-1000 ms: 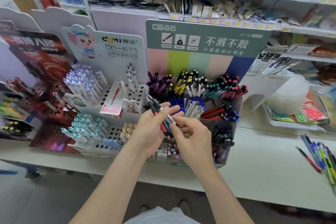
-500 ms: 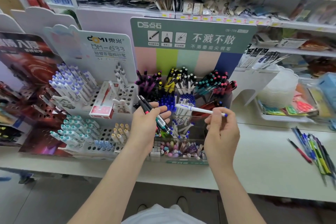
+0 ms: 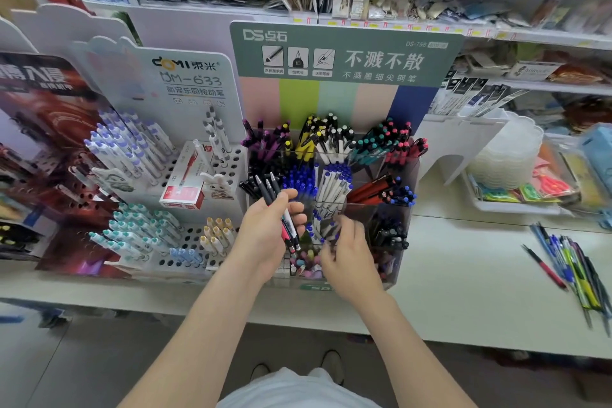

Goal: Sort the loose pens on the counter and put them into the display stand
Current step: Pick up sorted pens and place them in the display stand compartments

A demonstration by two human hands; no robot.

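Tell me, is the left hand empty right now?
No, the left hand grips a small bunch of dark-barrelled pens in front of the clear plastic display stand.

Counter, right of stand: bare white counter (image 3: 463, 275) lies open between the display stand (image 3: 407, 209) and the loose pens (image 3: 576, 272), which are well apart from the stand.
Counter, far right: a tray (image 3: 516, 205) of packets and a stack of clear cups (image 3: 506, 156) block the back edge.
Stand's upper compartments: packed with upright pens (tips fanning outward), little room between them.
Stand's front: left hand (image 3: 265, 235) with its bundle of pens (image 3: 281, 212) and right hand (image 3: 351, 258) crowd the lower middle compartment.
Left of stand: white peg rack (image 3: 185, 172) stands just beside it, a red box (image 3: 185, 195) resting on it.
Above: signboard (image 3: 344, 53) walls off the rear.
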